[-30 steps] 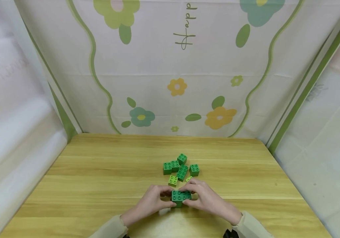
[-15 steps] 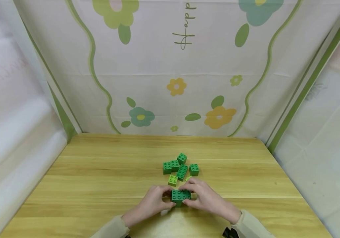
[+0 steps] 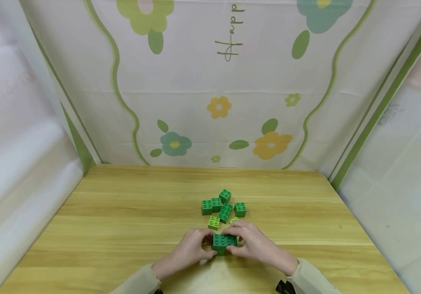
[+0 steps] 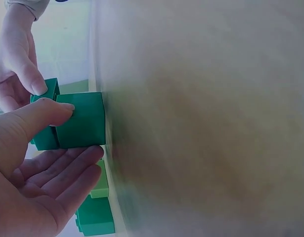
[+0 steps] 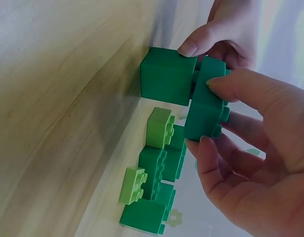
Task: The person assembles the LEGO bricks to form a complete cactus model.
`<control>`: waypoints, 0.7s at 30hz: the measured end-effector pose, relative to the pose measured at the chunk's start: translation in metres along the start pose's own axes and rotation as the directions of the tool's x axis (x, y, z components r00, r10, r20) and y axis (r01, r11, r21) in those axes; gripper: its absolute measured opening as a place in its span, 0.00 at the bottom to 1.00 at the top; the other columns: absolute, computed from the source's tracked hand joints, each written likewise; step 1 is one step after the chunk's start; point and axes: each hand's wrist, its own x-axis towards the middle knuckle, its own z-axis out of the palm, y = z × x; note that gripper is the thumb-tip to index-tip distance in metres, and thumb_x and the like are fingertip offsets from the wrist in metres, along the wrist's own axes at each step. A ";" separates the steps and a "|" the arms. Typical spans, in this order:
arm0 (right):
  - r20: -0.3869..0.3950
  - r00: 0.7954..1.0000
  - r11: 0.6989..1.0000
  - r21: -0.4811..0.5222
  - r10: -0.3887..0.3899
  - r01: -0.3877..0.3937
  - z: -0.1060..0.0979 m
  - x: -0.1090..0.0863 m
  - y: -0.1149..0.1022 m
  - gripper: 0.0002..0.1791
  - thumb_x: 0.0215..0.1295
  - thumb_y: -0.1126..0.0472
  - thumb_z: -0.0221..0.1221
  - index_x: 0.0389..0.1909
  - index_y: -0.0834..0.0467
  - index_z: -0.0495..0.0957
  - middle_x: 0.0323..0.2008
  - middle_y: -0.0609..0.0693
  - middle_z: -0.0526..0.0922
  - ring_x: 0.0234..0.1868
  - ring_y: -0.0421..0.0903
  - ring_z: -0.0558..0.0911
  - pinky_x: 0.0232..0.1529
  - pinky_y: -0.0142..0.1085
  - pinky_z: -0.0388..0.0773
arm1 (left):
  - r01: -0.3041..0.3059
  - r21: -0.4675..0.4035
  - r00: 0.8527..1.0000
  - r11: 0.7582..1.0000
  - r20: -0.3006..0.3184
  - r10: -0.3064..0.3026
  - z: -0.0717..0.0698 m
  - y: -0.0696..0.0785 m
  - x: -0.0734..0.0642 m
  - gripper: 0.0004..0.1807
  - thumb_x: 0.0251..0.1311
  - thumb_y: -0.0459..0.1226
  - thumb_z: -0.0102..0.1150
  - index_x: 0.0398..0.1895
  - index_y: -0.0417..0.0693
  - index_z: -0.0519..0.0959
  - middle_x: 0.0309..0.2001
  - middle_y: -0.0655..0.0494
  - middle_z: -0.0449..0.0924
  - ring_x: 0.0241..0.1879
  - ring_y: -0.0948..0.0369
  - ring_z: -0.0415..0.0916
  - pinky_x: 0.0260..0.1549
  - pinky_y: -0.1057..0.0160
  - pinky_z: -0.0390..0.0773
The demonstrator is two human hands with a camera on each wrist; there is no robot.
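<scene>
A long dark green toy building brick (image 3: 219,241) lies across the top of a dark green square brick (image 4: 82,121). My right hand (image 3: 252,243) pinches the long brick between thumb and fingers; its right part overhangs. My left hand (image 3: 195,247) holds the square brick, thumb on the near side and fingers on the far side. In the right wrist view a narrow gap with studs shows between the long brick (image 5: 206,106) and the square brick (image 5: 164,76). The square brick stands on the table.
Just beyond the hands lie several loose dark green bricks (image 3: 225,212) and a light green brick (image 3: 213,223). A second light green brick (image 3: 234,220) is partly hidden by the right hand. Fabric screens (image 3: 218,73) border the wooden table (image 3: 129,204).
Both hands keep nearly the same place and grip. A seam between the long brick and the square brick now shows more clearly at the near side. The loose bricks have not moved.
</scene>
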 end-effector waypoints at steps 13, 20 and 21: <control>-0.009 1.000 0.998 -0.066 0.012 -0.012 0.002 0.000 -0.005 0.22 0.54 0.63 0.70 0.52 0.59 0.83 0.39 0.47 0.84 0.39 0.36 0.78 0.38 0.22 0.79 | 0.011 -0.025 1.000 1.000 0.015 -0.010 0.000 -0.001 0.001 0.18 0.49 0.32 0.74 0.44 0.40 0.83 0.41 0.51 0.88 0.38 0.65 0.85 0.38 0.74 0.83; -0.012 1.000 0.997 -0.073 0.026 -0.027 0.001 0.000 -0.006 0.21 0.53 0.63 0.71 0.50 0.59 0.85 0.37 0.47 0.84 0.39 0.35 0.76 0.36 0.22 0.77 | 0.003 -0.012 1.000 1.000 0.024 -0.003 -0.001 0.001 0.002 0.18 0.49 0.32 0.74 0.44 0.39 0.83 0.41 0.50 0.88 0.39 0.65 0.85 0.38 0.74 0.83; -0.006 0.999 0.997 -0.069 0.033 -0.033 0.001 0.000 -0.006 0.21 0.53 0.63 0.72 0.50 0.59 0.85 0.38 0.47 0.84 0.39 0.35 0.76 0.36 0.22 0.77 | 0.002 -0.008 1.000 1.000 0.026 -0.002 -0.001 0.001 0.002 0.18 0.48 0.32 0.75 0.44 0.39 0.83 0.41 0.50 0.88 0.39 0.65 0.85 0.38 0.74 0.83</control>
